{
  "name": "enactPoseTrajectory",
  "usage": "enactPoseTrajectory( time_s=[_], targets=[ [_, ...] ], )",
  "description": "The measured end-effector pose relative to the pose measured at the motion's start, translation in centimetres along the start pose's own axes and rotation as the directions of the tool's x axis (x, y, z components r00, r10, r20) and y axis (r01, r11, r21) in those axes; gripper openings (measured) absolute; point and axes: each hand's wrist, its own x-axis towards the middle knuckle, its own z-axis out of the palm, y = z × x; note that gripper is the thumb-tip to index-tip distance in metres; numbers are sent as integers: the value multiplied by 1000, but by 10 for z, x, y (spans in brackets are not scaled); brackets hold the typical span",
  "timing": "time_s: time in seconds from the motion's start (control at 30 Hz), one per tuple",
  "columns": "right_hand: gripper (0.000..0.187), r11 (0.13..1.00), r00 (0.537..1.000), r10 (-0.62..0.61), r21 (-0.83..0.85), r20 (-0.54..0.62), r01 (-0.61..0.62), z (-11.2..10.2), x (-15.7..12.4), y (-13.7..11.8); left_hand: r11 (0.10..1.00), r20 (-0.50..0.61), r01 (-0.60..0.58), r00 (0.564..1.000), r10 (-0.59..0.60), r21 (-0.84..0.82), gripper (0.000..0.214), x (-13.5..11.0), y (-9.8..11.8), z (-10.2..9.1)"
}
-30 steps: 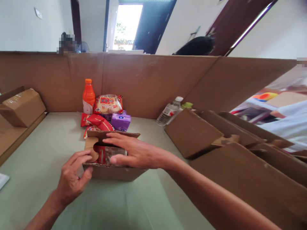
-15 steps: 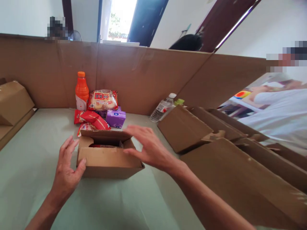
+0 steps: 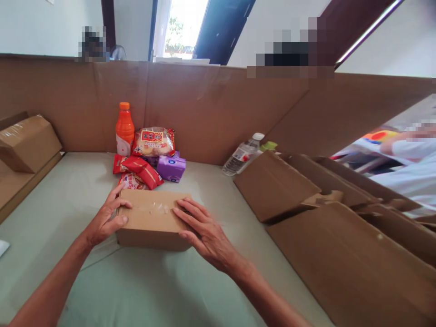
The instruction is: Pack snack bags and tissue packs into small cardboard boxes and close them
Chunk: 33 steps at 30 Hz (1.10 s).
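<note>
A small cardboard box [image 3: 153,218] sits on the pale green tabletop with its lid flaps folded down. A wrinkled bit of clear tape shows on its top. My left hand [image 3: 108,213] grips the left end, its index finger and thumb over the top edge. Stretched flat across the right part of the top lies my right hand [image 3: 200,227], fingers apart, thumb along the front edge. The inside of the box is hidden. Just behind it lie red snack packets [image 3: 141,172], a purple pack [image 3: 171,169] and a bag of rice crackers [image 3: 155,141].
An orange drink bottle [image 3: 125,129] stands by the rear cardboard wall [image 3: 190,104]. A clear water bottle [image 3: 241,156] leans at the right, beside several folded cardboard boxes [image 3: 327,254]. Another cardboard box [image 3: 32,141] is at the far left. Beyond the wall, a person's white sleeve [image 3: 412,156] shows.
The box's open top has been closed. My right hand has come down onto it, and my left hand has moved onto its left end. The view has shifted slightly left.
</note>
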Motion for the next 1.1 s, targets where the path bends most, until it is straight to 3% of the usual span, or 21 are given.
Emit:
enactPoseTrajectory(
  time_s=[0.1,0.23,0.37,0.47,0.57,0.67,0.77,0.83,0.93,1.1],
  targets=[
    [48,994,1000,-21,104,-9,22,1,-4,6,998,-10,12,1000,-13,-54,26,-13,8,1],
    [45,972,995,-89,221,34,80,1,3,6,997,-30,61,998,-60,43,52,-66,31,6],
    [41,968,996,-85,239,26,77,15,26,-5,976,-174,132,980,-101,175,62,-109,42,9],
    [43,973,997,52,228,-58,-38,30,30,-11,963,-244,197,958,-149,184,61,-115,45,12],
    [44,962,982,172,226,-74,-152,42,15,-8,960,-225,230,955,-192,157,67,-109,51,14],
    [44,957,977,206,217,-55,-190,47,1,1,953,-191,275,949,-250,122,71,-105,56,15],
    [44,958,979,199,221,-42,-185,48,7,1,955,-214,284,941,-261,86,71,-105,53,11],
    [44,956,983,182,240,-25,-171,47,25,-8,956,-248,284,934,-259,69,70,-106,47,0],
    [46,945,993,117,307,10,-114,51,74,-33,948,-324,304,910,-260,92,63,-113,35,-30],
    [40,847,993,-118,520,-20,111,88,195,-98,865,-558,402,810,-182,301,46,-133,17,-111]
  ],
)
